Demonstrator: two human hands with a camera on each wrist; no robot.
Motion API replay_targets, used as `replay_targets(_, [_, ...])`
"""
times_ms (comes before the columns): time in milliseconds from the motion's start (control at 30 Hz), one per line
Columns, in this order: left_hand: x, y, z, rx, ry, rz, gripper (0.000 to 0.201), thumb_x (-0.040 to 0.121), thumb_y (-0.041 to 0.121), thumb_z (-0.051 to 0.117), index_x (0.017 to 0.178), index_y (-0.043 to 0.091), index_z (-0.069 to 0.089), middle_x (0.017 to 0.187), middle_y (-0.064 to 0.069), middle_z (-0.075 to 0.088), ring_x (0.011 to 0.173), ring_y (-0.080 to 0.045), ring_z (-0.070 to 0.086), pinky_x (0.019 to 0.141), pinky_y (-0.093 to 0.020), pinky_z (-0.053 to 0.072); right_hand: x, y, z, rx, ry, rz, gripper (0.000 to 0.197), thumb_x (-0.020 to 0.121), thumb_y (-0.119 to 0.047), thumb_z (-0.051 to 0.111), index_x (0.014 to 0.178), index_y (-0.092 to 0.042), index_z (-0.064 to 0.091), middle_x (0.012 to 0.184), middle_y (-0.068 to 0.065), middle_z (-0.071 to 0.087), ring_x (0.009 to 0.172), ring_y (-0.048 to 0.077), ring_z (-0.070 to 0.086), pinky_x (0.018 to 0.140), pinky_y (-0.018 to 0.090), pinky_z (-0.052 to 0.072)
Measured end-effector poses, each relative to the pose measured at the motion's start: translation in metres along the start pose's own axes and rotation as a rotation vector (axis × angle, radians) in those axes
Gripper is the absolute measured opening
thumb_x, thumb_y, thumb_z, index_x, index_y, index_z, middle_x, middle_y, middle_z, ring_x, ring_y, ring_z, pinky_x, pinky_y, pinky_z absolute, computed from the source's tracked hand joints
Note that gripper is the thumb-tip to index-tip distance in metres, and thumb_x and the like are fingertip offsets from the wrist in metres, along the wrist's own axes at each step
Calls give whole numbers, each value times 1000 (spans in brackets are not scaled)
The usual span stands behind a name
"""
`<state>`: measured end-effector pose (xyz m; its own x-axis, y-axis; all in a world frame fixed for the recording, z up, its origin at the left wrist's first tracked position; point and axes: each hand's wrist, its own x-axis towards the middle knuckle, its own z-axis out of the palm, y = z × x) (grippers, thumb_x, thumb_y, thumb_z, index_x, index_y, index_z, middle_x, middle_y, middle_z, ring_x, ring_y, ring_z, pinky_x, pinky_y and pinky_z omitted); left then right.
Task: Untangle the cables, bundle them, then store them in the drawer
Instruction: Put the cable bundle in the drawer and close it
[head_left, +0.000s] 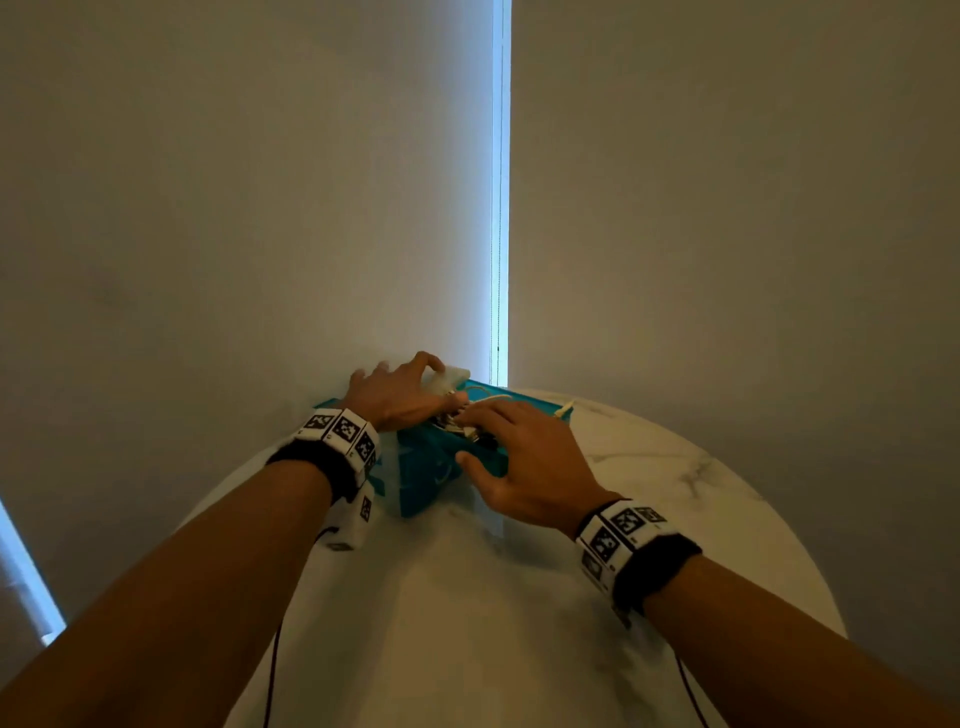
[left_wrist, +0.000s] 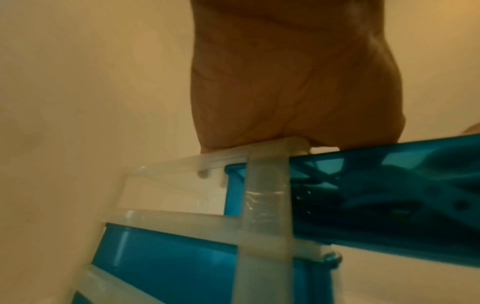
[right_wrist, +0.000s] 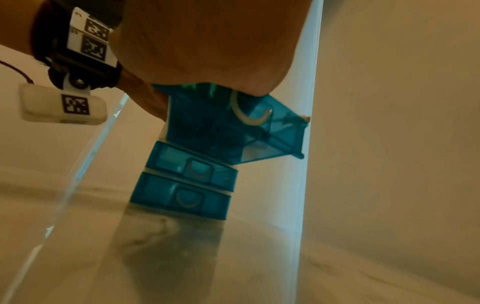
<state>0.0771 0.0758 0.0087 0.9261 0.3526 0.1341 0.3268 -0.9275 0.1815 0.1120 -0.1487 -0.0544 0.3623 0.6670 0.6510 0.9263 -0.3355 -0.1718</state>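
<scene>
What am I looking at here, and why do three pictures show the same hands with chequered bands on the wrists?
There is no machine here: a person works with two bare hands. The wide picture comes from a camera worn on the head. The other two come from cameras strapped to each wrist, looking along the hand. The wristbands carry printed marker squares. On the round marble table stands a small blue drawer unit with three drawers, and its top drawer is pulled out. The left hand rests on the unit's top. The right hand reaches over the open drawer, but whether its fingers hold anything is hidden.
</scene>
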Motion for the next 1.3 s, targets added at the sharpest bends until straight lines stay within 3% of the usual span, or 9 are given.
replay_targets(200, [7,-2,-2,-21,2,0,71,91,78,58,147,39,36,142,-15,59,129,-36,57,114,-52,40,13,-10,9,-1,40,9,41,91,-52,60,121,-29,76,114,-5,75,98,19,69,81,27,48])
replay_targets(367, [15,2,-1,-6,25,-5,75,84,80,61,143,41,39,130,-9,68,106,-30,67,92,-41,53,16,-12,6,26,-41,22,51,93,-59,61,137,-33,60,119,-5,77,99,17,72,87,35,60])
replay_targets(433, [15,5,-1,23,60,-7,78,89,79,59,154,45,34,139,-7,66,111,-30,69,88,-39,52,14,-3,0,76,-73,8,52,94,-64,63,137,-38,55,122,-11,75,106,13,70,98,37,55])
replay_targets(567, [20,0,5,187,35,28,75,103,70,41,167,41,16,171,3,33,143,-32,50,115,-50,43,-3,16,-11,-22,-57,26,60,94,-85,50,134,-43,61,137,-18,68,128,8,58,119,40,32])
replay_targets(733, [26,-11,13,204,-8,49,73,105,70,31,168,43,7,178,8,10,159,-37,23,128,-62,13,-10,9,13,43,-6,58,69,94,-87,47,148,-44,44,140,-16,54,130,11,45,123,49,27])
replay_targets(967, [23,-8,-1,78,-187,50,115,70,94,18,169,39,-1,178,1,-6,163,-40,2,128,-64,-1,4,10,0,42,-124,23,78,86,-87,57,149,-43,42,146,-15,57,130,13,56,114,53,39])
replay_targets(1167, [22,-29,-25,0,-416,177,161,31,117,33,167,41,-9,176,5,-19,161,-37,-17,126,-61,-10,25,4,-19,14,-233,-29,69,78,-83,73,120,-33,51,113,-12,59,91,12,60,79,35,56])
replay_targets(1233, [22,-25,-26,64,-430,172,164,28,117,35,166,42,-13,175,4,-21,161,-37,-17,127,-60,-7,21,5,-17,35,-195,0,67,77,-84,74,111,-32,49,105,-13,56,86,11,57,76,33,52])
replay_targets(1300, [20,-18,-23,96,-417,148,154,41,114,42,165,42,-15,175,4,-21,161,-38,-16,127,-62,-5,12,9,-13,-6,-105,39,77,74,-93,68,116,-31,50,111,-13,56,95,10,57,87,32,48])
